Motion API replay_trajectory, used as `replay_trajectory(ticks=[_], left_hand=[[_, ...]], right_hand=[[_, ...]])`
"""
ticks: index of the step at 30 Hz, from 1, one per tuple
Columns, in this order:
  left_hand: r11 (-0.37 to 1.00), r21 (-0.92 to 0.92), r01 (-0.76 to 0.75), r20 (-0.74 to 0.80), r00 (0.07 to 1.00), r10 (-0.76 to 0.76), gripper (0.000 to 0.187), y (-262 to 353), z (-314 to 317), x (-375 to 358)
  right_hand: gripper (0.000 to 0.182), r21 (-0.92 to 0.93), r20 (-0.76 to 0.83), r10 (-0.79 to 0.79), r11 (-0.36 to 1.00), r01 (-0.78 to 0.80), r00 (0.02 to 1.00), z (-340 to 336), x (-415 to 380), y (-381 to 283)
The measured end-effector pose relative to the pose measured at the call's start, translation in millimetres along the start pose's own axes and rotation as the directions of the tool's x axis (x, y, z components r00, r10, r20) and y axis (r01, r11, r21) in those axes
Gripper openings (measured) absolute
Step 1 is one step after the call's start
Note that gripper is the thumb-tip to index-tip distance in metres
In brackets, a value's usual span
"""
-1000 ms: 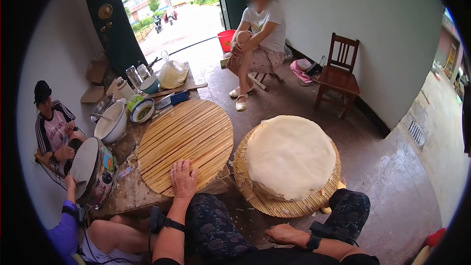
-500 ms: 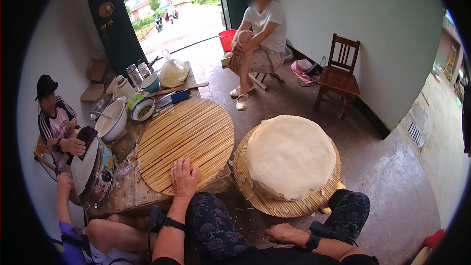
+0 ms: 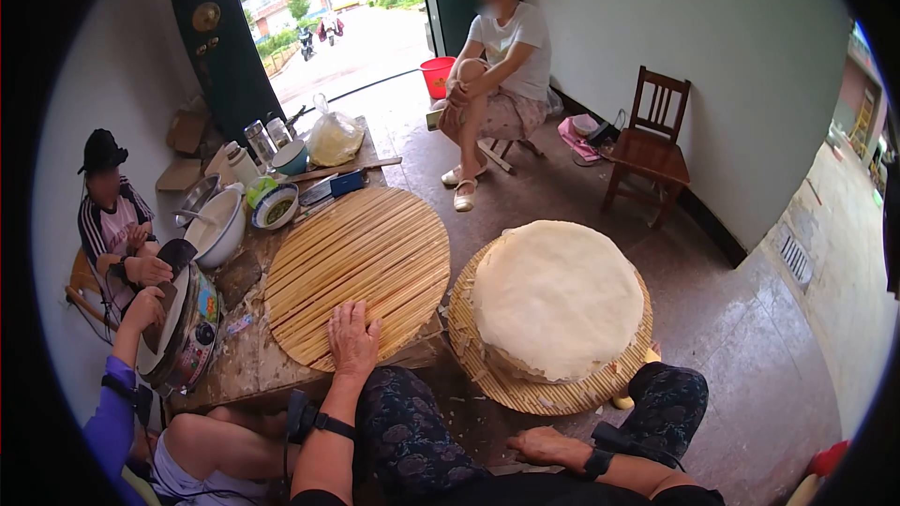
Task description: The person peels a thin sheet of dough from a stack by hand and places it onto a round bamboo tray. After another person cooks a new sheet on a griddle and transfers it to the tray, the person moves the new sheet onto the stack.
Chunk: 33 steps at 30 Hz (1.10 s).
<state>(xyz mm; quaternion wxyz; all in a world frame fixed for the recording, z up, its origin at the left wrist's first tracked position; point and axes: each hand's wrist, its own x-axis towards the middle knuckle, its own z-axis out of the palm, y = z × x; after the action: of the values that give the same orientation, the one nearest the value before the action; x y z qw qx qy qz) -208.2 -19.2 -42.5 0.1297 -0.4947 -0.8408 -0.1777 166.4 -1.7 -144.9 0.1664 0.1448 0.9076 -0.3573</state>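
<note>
My left hand lies flat, palm down and fingers stretched out, on the near edge of a round slatted mat. The mat rests on the worktable and its top is bare. My right hand rests by my right leg, fingers loosely curled, with nothing visible in it. Just beyond it, a stack of thin, pale round flatbreads sits on a second round woven mat.
At left, a co-worker's hand and a capped person's hand hold flat scrapers over a round griddle. Bowls, jars and a cleaver crowd the table's far side. A seated person and a wooden chair are ahead.
The purple-sleeved co-worker's hand has moved up and right over the griddle. The capped person's head has lifted, and their scraper has shifted slightly. My hands remain in place.
</note>
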Motion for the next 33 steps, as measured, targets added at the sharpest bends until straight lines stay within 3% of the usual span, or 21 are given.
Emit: replay_trajectory(ticks=[6,10,12,15,18,31,33], left_hand=[[0.999,0.031,-0.010,-0.025,1.000,0.011,0.046,2,-2,1],[1.000,-0.012,-0.011,-0.061,0.998,0.010,0.048,-1,2,0],[0.999,-0.047,-0.001,-0.039,0.999,-0.001,0.048,-2,2,1],[0.999,0.012,0.045,-0.046,0.998,-0.044,0.048,-1,3,0],[0.997,-0.046,0.055,0.032,0.998,-0.053,0.049,1,-4,1],[0.998,-0.056,-0.011,-0.122,0.993,0.004,0.043,-2,-2,-1],[0.998,-0.059,0.027,-0.059,0.998,-0.031,0.042,0,-2,-2]], right_hand=[[0.026,0.012,0.024,0.012,1.000,-0.013,1.000,2,2,0],[0.030,-0.042,0.049,-0.124,0.991,0.126,0.991,11,9,9],[0.034,-0.045,0.043,0.010,0.999,-0.008,0.999,-1,3,-2],[0.035,-0.055,0.021,-0.020,0.998,0.021,1.000,8,4,7],[0.036,-0.058,0.052,0.006,0.998,-0.003,0.999,15,8,14],[0.036,-0.050,0.107,0.136,0.990,-0.131,0.985,16,8,16],[0.036,-0.086,0.097,0.130,0.989,-0.121,0.987,21,9,21]])
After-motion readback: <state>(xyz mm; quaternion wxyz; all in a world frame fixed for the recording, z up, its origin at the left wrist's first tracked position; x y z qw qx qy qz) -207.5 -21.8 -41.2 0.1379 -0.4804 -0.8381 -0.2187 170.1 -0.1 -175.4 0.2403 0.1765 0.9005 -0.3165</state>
